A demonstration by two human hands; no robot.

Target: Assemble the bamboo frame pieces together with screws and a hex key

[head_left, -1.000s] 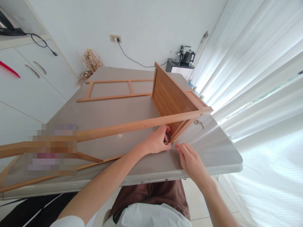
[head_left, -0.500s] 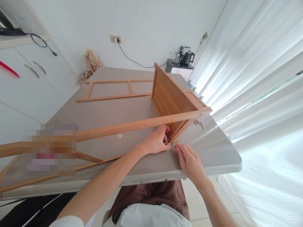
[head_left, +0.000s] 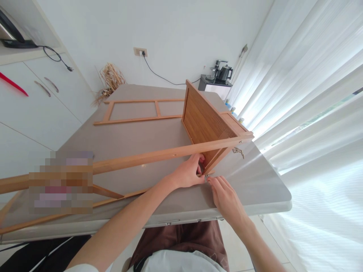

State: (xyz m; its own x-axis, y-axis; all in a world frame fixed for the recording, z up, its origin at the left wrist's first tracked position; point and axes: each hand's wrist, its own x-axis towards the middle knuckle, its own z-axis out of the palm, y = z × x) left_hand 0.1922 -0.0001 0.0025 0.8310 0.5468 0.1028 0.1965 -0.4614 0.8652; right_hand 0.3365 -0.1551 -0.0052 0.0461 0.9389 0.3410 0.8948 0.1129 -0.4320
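Note:
A wooden frame lies on its side on the table, with a slatted panel (head_left: 205,115) standing upright across it and a long upper rail (head_left: 153,158) running left. My left hand (head_left: 187,173) is closed around the frame's lower corner, below the panel's near end; its fingertips are partly hidden behind the wood. Pinched in my right hand (head_left: 227,194) is a thin bent metal hex key (head_left: 207,176), its tip at the outer side of that same corner. Several metal bolts (head_left: 238,151) lie in a small pile on the tabletop, right of the panel.
Farther back on the table (head_left: 127,139) lies a flat wooden ladder-like frame (head_left: 136,119). Dried stalks (head_left: 109,81) stand at the back left edge. A kettle (head_left: 224,73) sits on a small stand behind. White curtains (head_left: 320,124) hang along the right side.
My right hand has shifted slightly, and the hex key in it has turned, so less of it shows. The left hand keeps its hold on the corner.

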